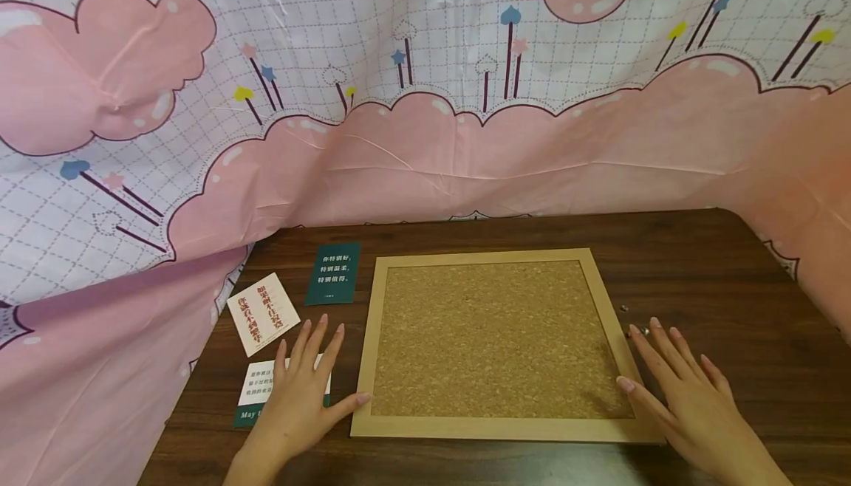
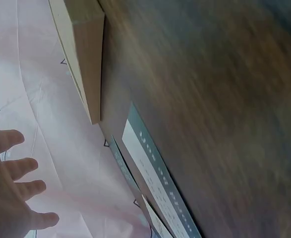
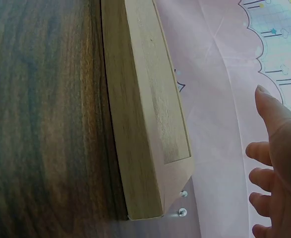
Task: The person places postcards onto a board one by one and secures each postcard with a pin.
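A wood-framed cork board (image 1: 492, 338) lies flat on the dark table. My left hand (image 1: 298, 390), fingers spread, hovers just left of it, above a white-and-green printed card (image 1: 249, 390) that it partly covers. My right hand (image 1: 694, 390), also spread and holding nothing, hangs over the board's lower right corner. Small clear push pins (image 3: 182, 212) lie beyond that corner, close to the right fingertips. Two more cards are at the board's left: a cream one with red writing (image 1: 264, 315) and a dark green one (image 1: 334, 273).
The wood-grain table (image 1: 665, 250) extends on both sides of the board. A pink and white patterned sheet (image 1: 465, 153) hangs behind the table and along its left and right sides.
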Available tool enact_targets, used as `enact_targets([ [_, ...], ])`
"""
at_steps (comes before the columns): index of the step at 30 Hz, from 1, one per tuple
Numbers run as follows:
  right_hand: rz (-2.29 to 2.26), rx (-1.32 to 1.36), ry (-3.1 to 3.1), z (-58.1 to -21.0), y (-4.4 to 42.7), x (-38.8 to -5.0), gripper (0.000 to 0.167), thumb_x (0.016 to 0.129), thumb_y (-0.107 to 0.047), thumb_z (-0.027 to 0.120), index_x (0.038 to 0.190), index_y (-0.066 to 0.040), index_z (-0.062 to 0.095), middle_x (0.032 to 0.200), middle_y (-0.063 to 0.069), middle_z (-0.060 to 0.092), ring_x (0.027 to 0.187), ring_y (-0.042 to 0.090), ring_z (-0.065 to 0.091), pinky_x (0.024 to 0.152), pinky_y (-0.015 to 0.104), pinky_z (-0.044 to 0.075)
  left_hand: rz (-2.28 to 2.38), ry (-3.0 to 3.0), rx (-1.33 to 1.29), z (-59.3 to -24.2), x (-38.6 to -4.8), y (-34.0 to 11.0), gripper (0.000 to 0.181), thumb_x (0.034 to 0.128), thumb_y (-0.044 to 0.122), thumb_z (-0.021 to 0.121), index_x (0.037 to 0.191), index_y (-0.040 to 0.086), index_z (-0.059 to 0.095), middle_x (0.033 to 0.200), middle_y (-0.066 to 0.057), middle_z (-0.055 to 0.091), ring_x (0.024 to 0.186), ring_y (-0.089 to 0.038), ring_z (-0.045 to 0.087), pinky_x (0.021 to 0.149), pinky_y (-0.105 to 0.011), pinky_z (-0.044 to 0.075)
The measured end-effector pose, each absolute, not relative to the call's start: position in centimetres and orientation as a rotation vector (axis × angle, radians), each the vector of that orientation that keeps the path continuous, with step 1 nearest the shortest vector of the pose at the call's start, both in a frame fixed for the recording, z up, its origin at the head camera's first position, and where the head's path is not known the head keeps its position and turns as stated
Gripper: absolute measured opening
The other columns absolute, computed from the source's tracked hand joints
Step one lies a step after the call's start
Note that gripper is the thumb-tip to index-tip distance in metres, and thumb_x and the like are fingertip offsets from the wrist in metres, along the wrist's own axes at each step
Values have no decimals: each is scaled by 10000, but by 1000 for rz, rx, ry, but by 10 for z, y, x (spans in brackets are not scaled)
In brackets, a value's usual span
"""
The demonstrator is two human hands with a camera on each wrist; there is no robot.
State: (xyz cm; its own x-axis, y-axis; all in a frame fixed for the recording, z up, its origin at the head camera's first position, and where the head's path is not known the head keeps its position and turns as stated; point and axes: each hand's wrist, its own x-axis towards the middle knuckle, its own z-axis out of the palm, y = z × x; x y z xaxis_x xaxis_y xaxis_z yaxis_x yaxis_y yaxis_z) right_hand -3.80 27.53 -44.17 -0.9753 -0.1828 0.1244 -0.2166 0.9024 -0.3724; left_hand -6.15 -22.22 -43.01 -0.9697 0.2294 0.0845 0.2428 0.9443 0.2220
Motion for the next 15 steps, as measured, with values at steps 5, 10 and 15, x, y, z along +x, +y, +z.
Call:
enact_targets([
  [5,608,305,-2984,-440,275,-39,708,1001,-400,498,1572,-230,116,1641,72,-47,1514,262,-118,1089,721,-60,-396,-3011,-340,-425,-66,-234,984,810,663,628,1566,237,166,1621,-138,150,1491,-384,92,1127,-644,116],
  [10,601,299,-2981,-439,275,-40,711,1000,-404,499,1572,-225,117,1639,91,-40,1516,272,-104,1087,723,-51,-406,-2953,-314,-417,-69,-248,988,815,637,644,1567,209,167,1605,-171,176,1480,-408,124,1106,-645,177],
  [15,587,297,-2978,-437,275,-40,726,995,-409,508,1573,-230,106,1639,93,-39,1512,310,-95,1087,722,-56,-427,-2919,-292,-408,-72,-259,981,815,604,669,1563,192,187,1592,-179,197,1463,-407,165,1079,-664,216],
])
